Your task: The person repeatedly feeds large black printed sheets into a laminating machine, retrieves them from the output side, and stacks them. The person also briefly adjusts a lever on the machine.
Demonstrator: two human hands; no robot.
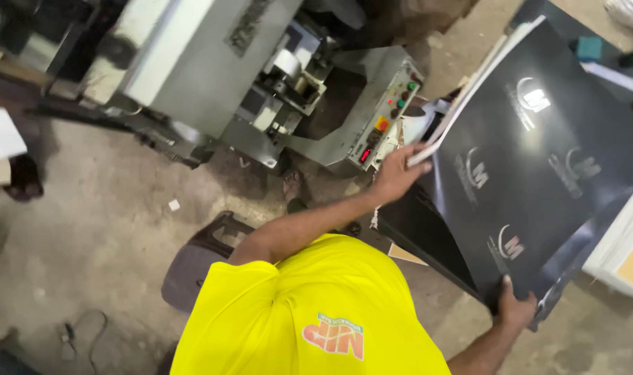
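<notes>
Shirt: yellow shirt point(309, 305) fills the near bottom of the view, both arms reaching out from it.
Left hand: left hand point(397, 173) has its fingers closed on the far edge of the sheet stack, thumb on top.
Right hand: right hand point(514, 310) is clamped on the near lower corner, thumb over the glossy face.
Sheets: stack of black glossy printed sheets point(538, 173) spans between the two hands, tilted, white edges showing at the far end.
Progress: my read is that the stack is fully gripped and carried by the hands, not yet laid flat on anything.
Edges: control panel point(386, 114) of the grey machine point(212, 62) sits just beyond the left fingers; white board pile point(625, 243) is close past the right fingers.
Room: concrete floor point(87, 222) well left of the fingers, with a dark stool point(198, 264) near the left elbow.
</notes>
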